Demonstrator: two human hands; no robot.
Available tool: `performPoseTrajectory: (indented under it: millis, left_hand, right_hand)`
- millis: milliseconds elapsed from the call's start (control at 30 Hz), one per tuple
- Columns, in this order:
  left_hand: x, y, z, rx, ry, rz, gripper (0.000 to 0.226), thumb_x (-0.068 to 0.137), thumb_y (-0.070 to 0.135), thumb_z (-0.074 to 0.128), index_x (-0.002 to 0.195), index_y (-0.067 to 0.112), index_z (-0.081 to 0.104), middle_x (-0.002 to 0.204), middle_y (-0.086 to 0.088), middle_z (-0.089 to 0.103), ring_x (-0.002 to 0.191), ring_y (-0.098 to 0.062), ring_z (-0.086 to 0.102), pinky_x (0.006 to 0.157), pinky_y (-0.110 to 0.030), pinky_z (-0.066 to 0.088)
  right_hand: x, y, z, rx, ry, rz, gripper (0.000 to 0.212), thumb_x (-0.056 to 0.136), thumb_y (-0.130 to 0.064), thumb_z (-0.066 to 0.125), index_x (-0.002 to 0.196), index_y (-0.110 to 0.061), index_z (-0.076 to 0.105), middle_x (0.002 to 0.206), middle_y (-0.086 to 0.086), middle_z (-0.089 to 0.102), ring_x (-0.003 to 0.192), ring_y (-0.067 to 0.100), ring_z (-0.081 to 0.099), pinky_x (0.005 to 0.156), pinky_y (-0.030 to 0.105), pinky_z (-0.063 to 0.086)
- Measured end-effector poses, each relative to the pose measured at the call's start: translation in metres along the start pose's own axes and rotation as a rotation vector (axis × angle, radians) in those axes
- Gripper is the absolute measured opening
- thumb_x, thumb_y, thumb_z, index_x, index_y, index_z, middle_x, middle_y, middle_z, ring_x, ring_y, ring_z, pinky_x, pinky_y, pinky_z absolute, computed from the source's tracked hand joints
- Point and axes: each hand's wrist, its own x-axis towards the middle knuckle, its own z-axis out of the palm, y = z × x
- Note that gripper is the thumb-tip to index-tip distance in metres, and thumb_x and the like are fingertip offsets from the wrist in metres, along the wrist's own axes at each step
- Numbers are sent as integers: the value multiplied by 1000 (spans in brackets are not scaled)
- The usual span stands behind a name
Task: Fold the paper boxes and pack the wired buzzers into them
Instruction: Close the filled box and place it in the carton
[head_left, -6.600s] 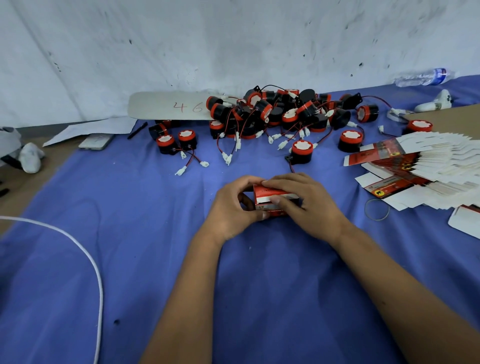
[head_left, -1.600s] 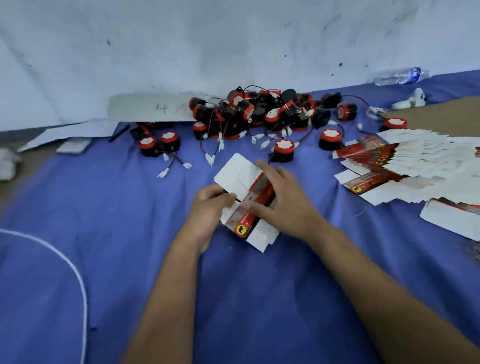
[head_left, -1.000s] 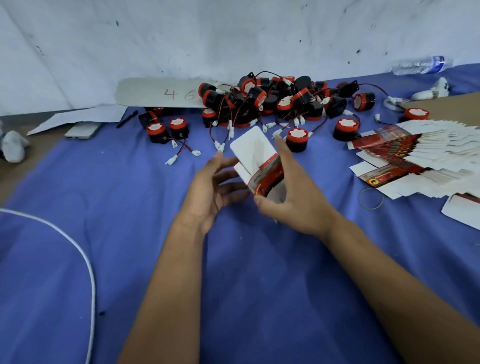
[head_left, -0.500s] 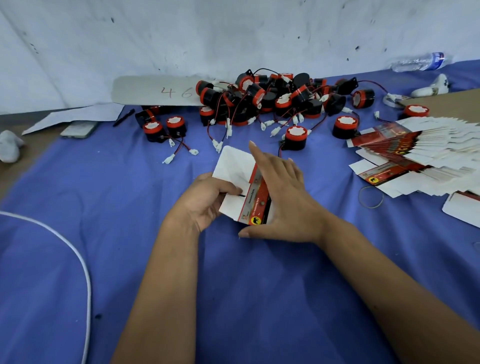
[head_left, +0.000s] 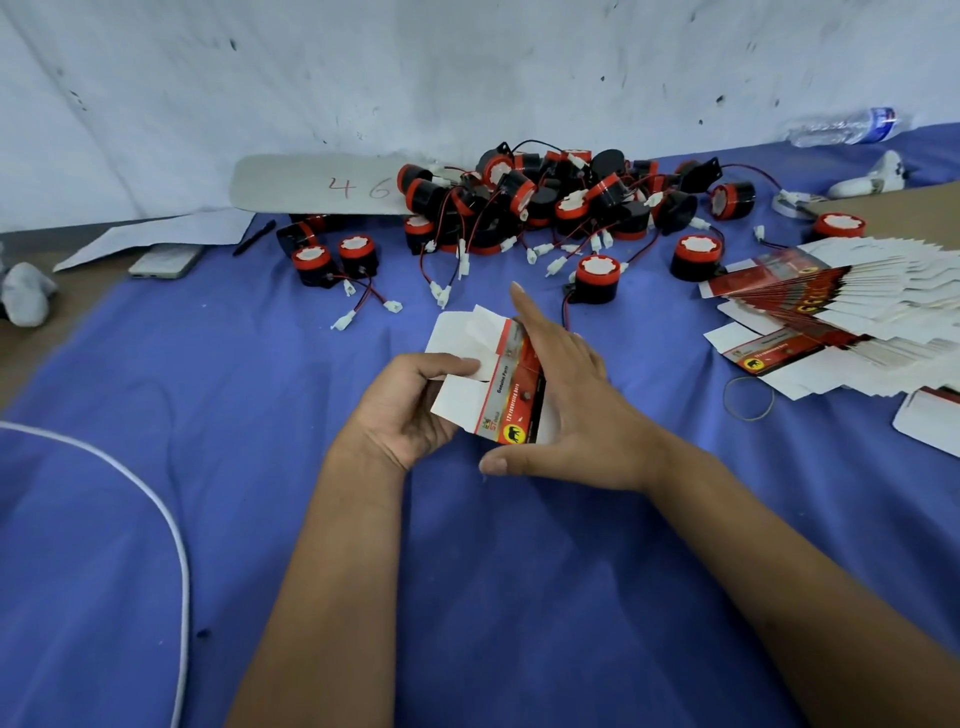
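A flat red-and-white paper box (head_left: 498, 384) lies between my hands at the middle of the blue cloth, its white flaps spread to the left. My left hand (head_left: 410, 400) pinches a white flap, thumb on top and fingers curled beneath. My right hand (head_left: 566, 400) rests on the box's right side with straight fingers and the thumb stretched out below. A heap of black-and-red wired buzzers (head_left: 550, 202) sits at the back by the wall. One buzzer (head_left: 596, 278) stands just beyond the box.
A fanned stack of flat boxes (head_left: 852, 306) lies at the right, a rubber band (head_left: 748, 397) beside it. A white cable (head_left: 156, 514) curves at the left. A phone (head_left: 165, 261), pen (head_left: 253, 237), numbered card (head_left: 317, 184) and water bottle (head_left: 844, 127) lie along the back.
The box was lifted and opened a second ago, then laid back down flat. My right hand now lies straight over it while my left has taken a flap.
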Motion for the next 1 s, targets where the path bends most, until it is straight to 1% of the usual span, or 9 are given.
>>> performPoseTrajectory:
  millis: [100, 367, 467, 567, 633, 700, 800, 900, 1000]
  left_hand:
    - [0, 0, -1, -6, -14, 27, 38, 77, 6, 65, 114, 0, 70, 113, -20, 75, 95, -33, 76, 81, -42, 64]
    - [0, 8, -22, 427, 121, 167, 29, 86, -11, 67, 113, -1, 70, 109, -20, 76, 95, -34, 75, 85, -46, 63]
    - [-1, 10, -23, 451, 166, 142, 21, 89, -12, 63, 101, 3, 70, 94, -16, 78, 76, -26, 77, 59, -31, 63]
    - [3, 9, -13, 310, 153, 218, 13, 99, 6, 58, 109, 2, 66, 97, -17, 77, 73, -30, 77, 58, -30, 61]
    - [6, 7, -3, 188, 108, 295, 29, 102, 29, 60, 118, 5, 65, 111, -18, 71, 81, -31, 75, 69, -38, 63]
    - [7, 3, 4, 236, -5, 377, 44, 94, 39, 68, 128, 12, 64, 128, -15, 68, 107, -32, 72, 90, -46, 61]
    - [6, -2, 6, 451, -189, 407, 88, 72, 37, 89, 150, 36, 49, 154, -4, 52, 141, -25, 51, 110, -49, 49]
    - [4, -8, 15, 636, -248, 416, 124, 58, 33, 98, 155, 57, 24, 164, 22, 28, 152, -7, 30, 110, -40, 49]
    - [9, -16, 33, 724, -255, 561, 135, 65, 11, 97, 162, 45, 9, 164, 26, 21, 144, 1, 42, 101, -34, 55]
  right_hand:
    - [-1, -1, -4, 25, 39, -24, 130, 65, -70, 77, 159, -41, -8, 148, -17, 31, 139, 2, 26, 123, 54, 15]
    - [-1, 7, -7, -101, 45, -107, 127, 68, -59, 83, 161, -34, 0, 148, -13, 40, 144, -1, 31, 126, 52, 3]
    - [2, 11, -8, -62, 155, -102, 117, 68, -55, 86, 160, -31, 18, 139, -20, 48, 132, -9, 41, 121, 40, 30]
    - [2, 15, -14, 129, 312, 17, 93, 65, -54, 88, 144, -30, 45, 125, -24, 61, 115, -4, 59, 95, 17, 49]
    - [4, 13, -15, 395, 356, 152, 72, 67, -51, 85, 129, -27, 56, 113, -17, 70, 105, 3, 67, 86, 19, 55]
    - [8, 13, -14, 745, 372, 291, 53, 78, -46, 76, 121, -19, 63, 112, 0, 74, 104, 18, 72, 86, 34, 59]
    - [8, 13, -17, 1250, 282, 446, 53, 94, -51, 57, 124, -8, 66, 120, 25, 69, 113, 40, 68, 97, 53, 55]
    - [6, 12, -22, 1458, 150, 479, 58, 93, -56, 58, 125, -9, 69, 129, 29, 63, 119, 46, 62, 95, 54, 55]
    - [5, 12, -20, 1552, 65, 495, 53, 90, -55, 65, 123, -15, 73, 139, 20, 60, 125, 39, 61, 101, 52, 52]
